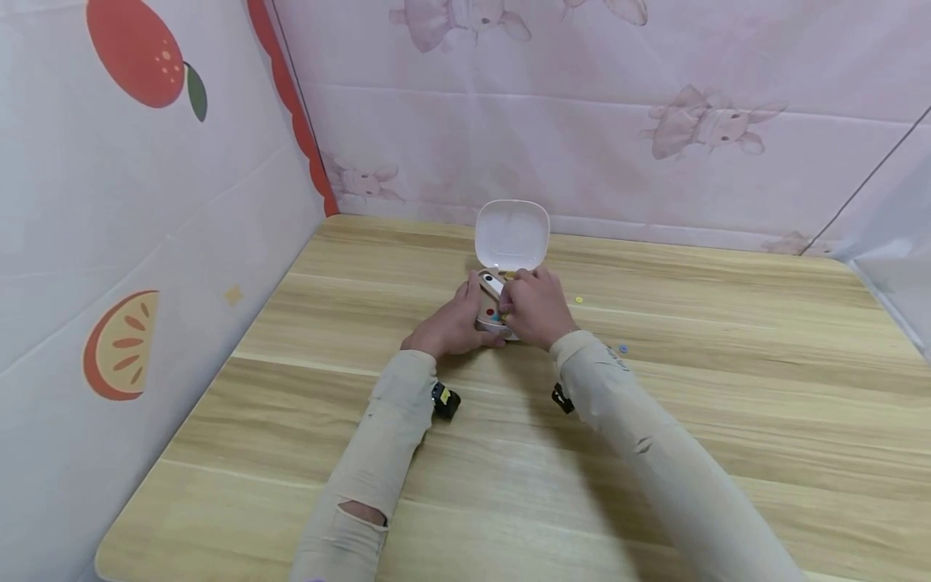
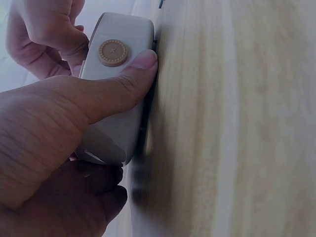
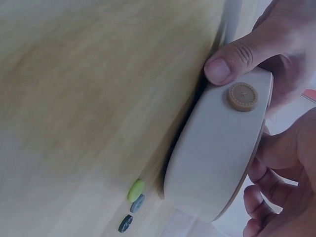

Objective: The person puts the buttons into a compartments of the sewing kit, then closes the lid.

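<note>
A small white sewing box (image 1: 494,326) stands on the table with its white lid (image 1: 512,234) raised at the back. My left hand (image 1: 452,325) grips the box's left side, thumb pressed on the front wall below a brown button-shaped catch (image 2: 113,52). Over the right part of the box, my right hand (image 1: 540,307) reaches in with curled fingers; the rim hides their tips in the right wrist view, and I cannot tell what they hold. Inside lie a white elongated piece with a dark dot (image 1: 492,283), a red button (image 1: 490,312) and small blue and yellow bits.
Right of the box a yellow button (image 1: 579,300) and a blue button (image 1: 623,348) lie on the wooden table (image 1: 480,469). The right wrist view shows a yellow-green button (image 3: 136,190) and a dark button (image 3: 126,223). Printed cloth walls (image 1: 582,145) border the table's back and left.
</note>
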`<move>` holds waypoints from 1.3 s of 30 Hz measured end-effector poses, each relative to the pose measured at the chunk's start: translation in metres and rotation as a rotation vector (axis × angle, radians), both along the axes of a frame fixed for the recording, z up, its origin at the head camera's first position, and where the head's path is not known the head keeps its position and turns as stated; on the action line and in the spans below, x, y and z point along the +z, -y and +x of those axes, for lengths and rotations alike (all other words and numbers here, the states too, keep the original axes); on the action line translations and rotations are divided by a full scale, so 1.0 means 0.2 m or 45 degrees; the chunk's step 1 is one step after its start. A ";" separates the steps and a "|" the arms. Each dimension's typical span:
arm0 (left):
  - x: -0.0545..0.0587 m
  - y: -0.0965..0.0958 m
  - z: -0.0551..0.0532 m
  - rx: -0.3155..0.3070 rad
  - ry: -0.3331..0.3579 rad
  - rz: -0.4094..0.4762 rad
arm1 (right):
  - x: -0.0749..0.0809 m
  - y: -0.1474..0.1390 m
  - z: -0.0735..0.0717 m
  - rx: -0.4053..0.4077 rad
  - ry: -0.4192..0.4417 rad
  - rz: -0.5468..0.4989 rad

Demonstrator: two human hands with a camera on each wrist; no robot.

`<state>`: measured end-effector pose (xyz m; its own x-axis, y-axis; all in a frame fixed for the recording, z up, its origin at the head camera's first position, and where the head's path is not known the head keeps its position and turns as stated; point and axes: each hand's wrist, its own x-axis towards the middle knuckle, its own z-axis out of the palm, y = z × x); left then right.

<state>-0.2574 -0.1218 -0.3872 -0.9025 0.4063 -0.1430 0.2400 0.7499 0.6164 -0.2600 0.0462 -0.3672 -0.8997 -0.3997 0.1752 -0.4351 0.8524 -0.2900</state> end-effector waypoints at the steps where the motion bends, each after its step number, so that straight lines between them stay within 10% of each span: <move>1: 0.00 0.00 0.00 0.000 -0.003 0.002 | 0.00 0.00 0.00 -0.002 -0.002 0.004; 39: 0.01 0.00 0.00 -0.011 0.004 0.004 | 0.01 0.04 0.00 -0.021 -0.064 0.176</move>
<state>-0.2581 -0.1227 -0.3861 -0.8985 0.4144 -0.1448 0.2442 0.7460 0.6195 -0.2595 0.0384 -0.3647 -0.8977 -0.4087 0.1644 -0.4321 0.8897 -0.1477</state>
